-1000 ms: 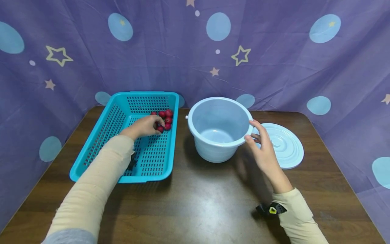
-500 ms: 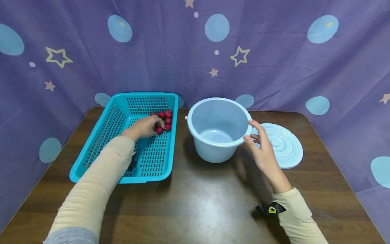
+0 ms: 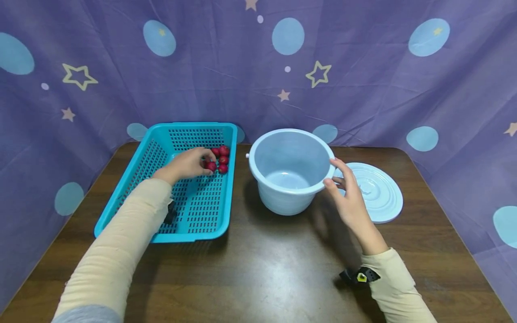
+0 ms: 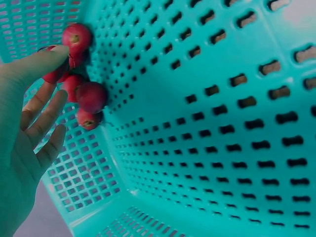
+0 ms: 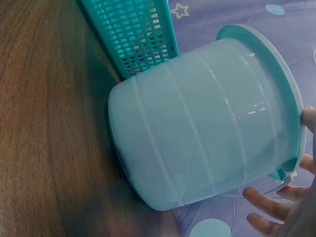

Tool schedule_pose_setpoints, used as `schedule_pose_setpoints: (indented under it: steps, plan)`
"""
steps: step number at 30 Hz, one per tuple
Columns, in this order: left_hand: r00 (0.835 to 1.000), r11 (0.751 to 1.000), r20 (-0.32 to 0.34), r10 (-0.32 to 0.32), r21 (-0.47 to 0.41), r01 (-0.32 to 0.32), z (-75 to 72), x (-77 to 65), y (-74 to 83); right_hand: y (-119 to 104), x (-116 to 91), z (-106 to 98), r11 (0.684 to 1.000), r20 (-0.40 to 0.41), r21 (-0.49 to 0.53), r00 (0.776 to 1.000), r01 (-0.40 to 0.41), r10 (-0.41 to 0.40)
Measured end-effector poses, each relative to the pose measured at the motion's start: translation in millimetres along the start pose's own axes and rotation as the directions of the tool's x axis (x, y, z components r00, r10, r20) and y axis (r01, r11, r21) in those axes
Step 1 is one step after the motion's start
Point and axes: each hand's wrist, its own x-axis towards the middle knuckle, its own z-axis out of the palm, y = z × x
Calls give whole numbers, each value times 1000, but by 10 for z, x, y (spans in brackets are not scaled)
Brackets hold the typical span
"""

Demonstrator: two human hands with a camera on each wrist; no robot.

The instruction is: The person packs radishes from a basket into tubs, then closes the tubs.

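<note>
My left hand (image 3: 186, 163) reaches into a turquoise perforated plastic basket (image 3: 203, 236) at the left of the table. Between its thumb and fingertips it pinches a red radish (image 3: 211, 166); in the left wrist view the thumb partly covers this radish (image 4: 52, 71). Several other radishes (image 3: 223, 160) lie clustered against the basket's right side, near the far end. My right hand (image 3: 350, 202) pinches the right rim of a light blue bucket (image 3: 278, 199), thumb outside and fingers partly hidden by the rim. No radish shows inside the bucket, which stands upright.
A round light blue lid (image 3: 381, 193) lies flat behind the right hand on the brown wooden table (image 3: 258, 273). A purple patterned curtain (image 3: 226, 63) hangs along the back. The bucket's thin handle (image 5: 237, 196) hangs down its side in the right wrist view.
My left hand has shifted slightly left and up, and the radish at its fingertips has moved a little with it. The right hand and the bucket stay where they were.
</note>
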Motion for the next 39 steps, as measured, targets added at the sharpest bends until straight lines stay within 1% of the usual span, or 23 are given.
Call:
schedule_pose_setpoints:
  steps: [5,10,12,18,21,23,26,28,31,35,39]
  plan:
    - [999,1000,-43,-5,-1,5,-82,-24,24,2,-1,-11,1000,-1,-5,1000,-9,9]
    - [996,999,-84,4,-38,-7,-162,-80,92,5,-16,-10,1000,5,-10,1000,-20,20]
    - [995,998,-97,14,-56,-20,-196,-100,135,6,-17,-8,1000,4,-9,1000,-17,17]
    - [988,995,-141,61,-69,-71,-273,-124,256,-6,-8,-7,1000,-3,-11,1000,-6,6]
    - [980,991,-177,86,-89,-103,-313,-140,333,-6,-1,-7,1000,-4,-8,1000,7,-7]
    - [972,987,-212,103,-101,-126,-342,-150,384,0,4,-6,1000,-6,-10,1000,14,-14]
    - [960,981,-257,113,-128,-149,-389,-167,454,4,9,-4,1000,-7,-11,1000,19,-19]
    - [954,977,-277,118,-139,-161,-410,-172,483,4,10,-4,1000,-6,-12,1000,17,-17]
    - [950,973,-289,116,-160,-167,-430,-175,518,1,9,-5,1000,-4,-11,1000,14,-14]
    - [951,969,-289,110,-180,-167,-433,-165,563,-1,9,-4,1000,-2,-12,1000,14,-14]
    - [951,967,-284,126,-179,-181,-418,-133,622,-4,8,-3,1000,-1,-11,1000,15,-15]
